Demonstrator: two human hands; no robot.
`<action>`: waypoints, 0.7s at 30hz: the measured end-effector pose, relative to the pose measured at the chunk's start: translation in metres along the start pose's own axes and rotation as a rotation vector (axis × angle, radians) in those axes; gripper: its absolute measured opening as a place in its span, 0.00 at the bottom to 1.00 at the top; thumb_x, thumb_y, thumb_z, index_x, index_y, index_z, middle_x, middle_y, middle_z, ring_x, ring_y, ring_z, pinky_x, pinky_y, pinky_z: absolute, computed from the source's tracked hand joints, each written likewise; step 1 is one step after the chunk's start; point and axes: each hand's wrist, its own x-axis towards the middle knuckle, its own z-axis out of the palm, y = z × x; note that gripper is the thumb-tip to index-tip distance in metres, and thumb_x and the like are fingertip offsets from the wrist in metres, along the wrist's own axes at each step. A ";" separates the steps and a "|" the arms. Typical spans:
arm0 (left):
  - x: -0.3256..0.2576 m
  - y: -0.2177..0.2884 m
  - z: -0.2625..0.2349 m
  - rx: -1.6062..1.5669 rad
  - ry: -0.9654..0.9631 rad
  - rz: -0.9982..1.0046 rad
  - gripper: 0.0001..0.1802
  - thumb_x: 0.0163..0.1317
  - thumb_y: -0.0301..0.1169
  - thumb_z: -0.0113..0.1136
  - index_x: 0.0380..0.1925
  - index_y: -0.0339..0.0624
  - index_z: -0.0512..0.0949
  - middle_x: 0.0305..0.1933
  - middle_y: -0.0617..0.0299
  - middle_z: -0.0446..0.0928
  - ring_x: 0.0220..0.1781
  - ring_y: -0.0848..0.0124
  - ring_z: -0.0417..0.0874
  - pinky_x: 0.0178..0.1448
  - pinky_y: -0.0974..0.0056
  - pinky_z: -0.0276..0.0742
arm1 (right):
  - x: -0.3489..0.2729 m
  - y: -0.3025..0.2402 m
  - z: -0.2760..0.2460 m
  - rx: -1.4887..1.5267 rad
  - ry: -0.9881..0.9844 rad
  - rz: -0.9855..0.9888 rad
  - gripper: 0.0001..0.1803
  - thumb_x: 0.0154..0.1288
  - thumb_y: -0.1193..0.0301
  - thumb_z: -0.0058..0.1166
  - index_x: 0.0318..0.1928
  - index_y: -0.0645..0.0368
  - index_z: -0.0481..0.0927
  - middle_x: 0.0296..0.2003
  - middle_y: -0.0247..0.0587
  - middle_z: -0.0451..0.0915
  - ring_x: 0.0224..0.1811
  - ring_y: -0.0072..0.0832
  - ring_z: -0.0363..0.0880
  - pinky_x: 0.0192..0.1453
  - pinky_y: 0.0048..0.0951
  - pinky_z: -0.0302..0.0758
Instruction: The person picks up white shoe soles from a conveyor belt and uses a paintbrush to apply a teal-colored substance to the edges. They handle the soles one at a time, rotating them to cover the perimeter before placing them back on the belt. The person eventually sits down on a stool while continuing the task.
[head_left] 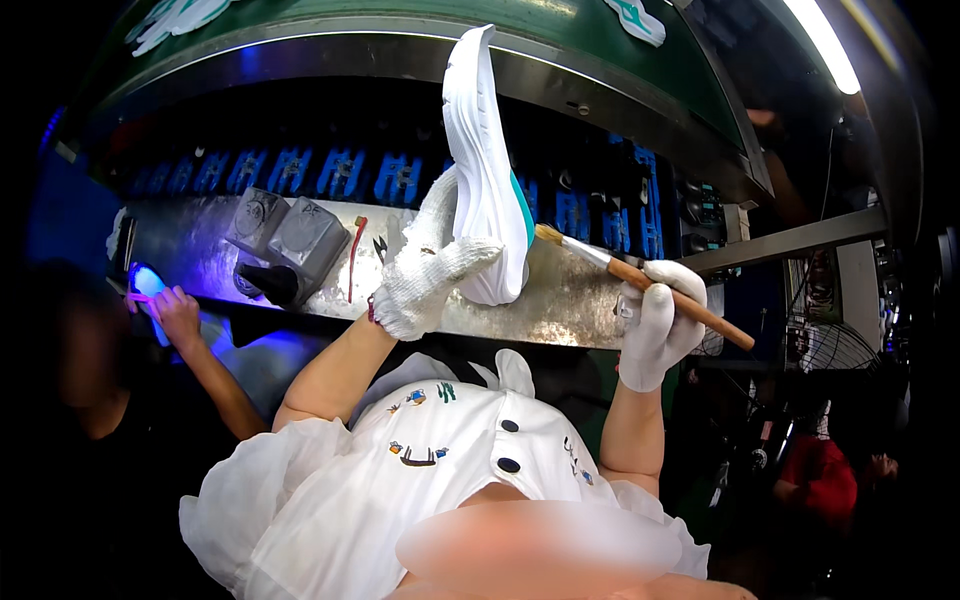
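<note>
My left hand [425, 275], in a white knitted glove, grips a white shoe sole [477, 150] and holds it upright on its end above the metal bench. A teal patch runs along the sole's right edge. In my right hand [660, 325], gloved in white, is a paintbrush [650, 280] with a wooden handle. Its pale bristles point left at the sole's lower side, and a small gap seems to lie between them. Part of the left fingers is hidden behind the sole.
Grey containers [310, 240] stand on the metal bench [400, 215] at left, beside a red toothbrush [357, 250]. Behind is a row of blue clamp-like parts [340, 172], below a green conveyor belt [560, 35] carrying another sole [637, 20]. A co-worker's hand [177, 315] is at far left.
</note>
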 end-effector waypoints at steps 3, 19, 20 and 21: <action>-0.004 0.000 0.001 0.017 -0.010 -0.028 0.54 0.39 0.39 0.69 0.65 0.37 0.49 0.61 0.53 0.64 0.63 0.61 0.67 0.66 0.58 0.63 | 0.007 0.001 0.004 -0.058 -0.087 -0.003 0.08 0.62 0.77 0.50 0.41 0.67 0.73 0.32 0.40 0.77 0.30 0.20 0.77 0.34 0.17 0.73; -0.016 -0.015 -0.012 -0.066 -0.033 -0.133 0.52 0.43 0.33 0.70 0.65 0.40 0.49 0.63 0.55 0.58 0.66 0.64 0.60 0.68 0.59 0.56 | 0.044 0.012 0.028 -0.232 -0.107 -0.034 0.07 0.63 0.77 0.48 0.40 0.66 0.75 0.31 0.39 0.77 0.28 0.18 0.77 0.32 0.15 0.72; -0.015 -0.013 -0.010 -0.068 -0.030 -0.133 0.52 0.43 0.33 0.70 0.65 0.40 0.49 0.63 0.55 0.58 0.66 0.64 0.60 0.68 0.59 0.56 | 0.044 0.012 0.028 -0.199 -0.127 -0.062 0.07 0.61 0.77 0.51 0.40 0.66 0.75 0.31 0.39 0.78 0.28 0.18 0.77 0.31 0.15 0.73; -0.013 -0.010 -0.007 -0.088 -0.014 -0.144 0.51 0.44 0.34 0.69 0.65 0.40 0.49 0.63 0.55 0.59 0.66 0.64 0.61 0.67 0.59 0.57 | 0.044 0.012 0.029 -0.166 -0.146 -0.090 0.08 0.59 0.78 0.55 0.40 0.66 0.75 0.31 0.39 0.78 0.27 0.17 0.76 0.31 0.15 0.74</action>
